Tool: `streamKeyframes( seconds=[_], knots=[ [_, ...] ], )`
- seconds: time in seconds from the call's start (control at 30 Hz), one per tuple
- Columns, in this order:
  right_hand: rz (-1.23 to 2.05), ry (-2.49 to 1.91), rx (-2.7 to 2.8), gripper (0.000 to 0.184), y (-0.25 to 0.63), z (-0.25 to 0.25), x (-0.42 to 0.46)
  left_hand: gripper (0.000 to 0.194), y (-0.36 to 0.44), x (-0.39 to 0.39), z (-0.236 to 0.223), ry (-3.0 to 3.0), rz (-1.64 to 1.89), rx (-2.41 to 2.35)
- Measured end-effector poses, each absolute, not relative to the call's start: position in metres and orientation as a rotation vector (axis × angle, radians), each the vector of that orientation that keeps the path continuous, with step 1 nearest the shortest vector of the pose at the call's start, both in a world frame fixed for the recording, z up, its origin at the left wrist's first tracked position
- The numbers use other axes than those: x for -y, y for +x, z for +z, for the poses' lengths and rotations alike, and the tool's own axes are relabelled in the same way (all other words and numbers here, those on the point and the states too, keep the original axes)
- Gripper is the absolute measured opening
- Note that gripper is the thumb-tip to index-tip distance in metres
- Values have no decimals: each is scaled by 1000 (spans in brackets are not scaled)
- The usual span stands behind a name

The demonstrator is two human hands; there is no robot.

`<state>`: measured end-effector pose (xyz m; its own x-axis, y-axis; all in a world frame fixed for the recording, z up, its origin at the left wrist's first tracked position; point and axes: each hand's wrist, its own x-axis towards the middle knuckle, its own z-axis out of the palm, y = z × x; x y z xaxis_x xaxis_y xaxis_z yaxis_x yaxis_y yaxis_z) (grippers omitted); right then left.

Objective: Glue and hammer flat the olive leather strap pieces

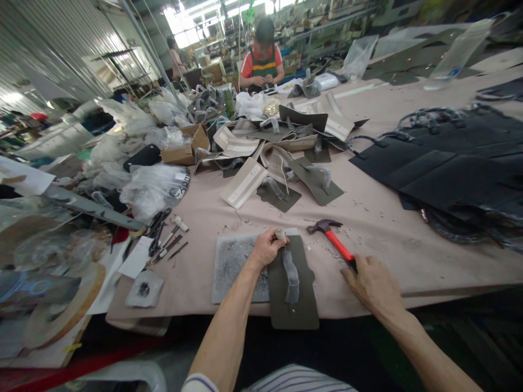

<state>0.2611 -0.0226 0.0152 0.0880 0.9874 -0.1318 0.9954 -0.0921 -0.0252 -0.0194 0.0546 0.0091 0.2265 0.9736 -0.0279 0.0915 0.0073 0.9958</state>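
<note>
Olive-grey panel point(304, 277), plastic-wrapped handle point(291, 275) on top: lying partly over the grey board point(235, 267), its near end past the edge of the pink worktop point(196, 272). Left hand point(267, 247): fingers closed at the handle's far end, pinching a small pale piece point(280, 234). Right hand point(373, 283): curled round the grip of one red-handled hammer point(337, 242), head on the worktop. Beyond: heaped panels point(275, 141).

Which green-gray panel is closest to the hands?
The panel at the left hand, poking past the table edge; the other panels lie farther back.
</note>
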Motion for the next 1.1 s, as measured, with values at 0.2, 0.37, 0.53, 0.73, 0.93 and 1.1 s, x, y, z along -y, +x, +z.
streamKeyframes(
  seconds=[0.2, 0.37, 0.53, 0.73, 0.93, 1.1],
  knots=[
    [-1804, 2528, -1494, 10, 256, 36, 6, 7, -23, -60, 10, 1546, 841, -1051],
    [-2241, 2462, -1393, 16, 228, 73, 17, 11, -20, -45, 3, 1549, 1034, -1131],
    [-1009, 2537, -2579, 34, 213, 103, 26, 12, -15, -38, -1, 1547, 1103, -1164],
    [-445, 2041, -2782, 34, 219, 142, 15, 11, -16, -40, -7, 1596, 1070, -1214],
    [17, 2767, -3038, 35, 205, 189, 15, 13, -16, -39, -5, 1599, 1049, -1212],
    [-489, 2106, -2647, 34, 217, 122, 22, 16, -16, -39, -6, 1625, 1000, -1248]
  ],
)
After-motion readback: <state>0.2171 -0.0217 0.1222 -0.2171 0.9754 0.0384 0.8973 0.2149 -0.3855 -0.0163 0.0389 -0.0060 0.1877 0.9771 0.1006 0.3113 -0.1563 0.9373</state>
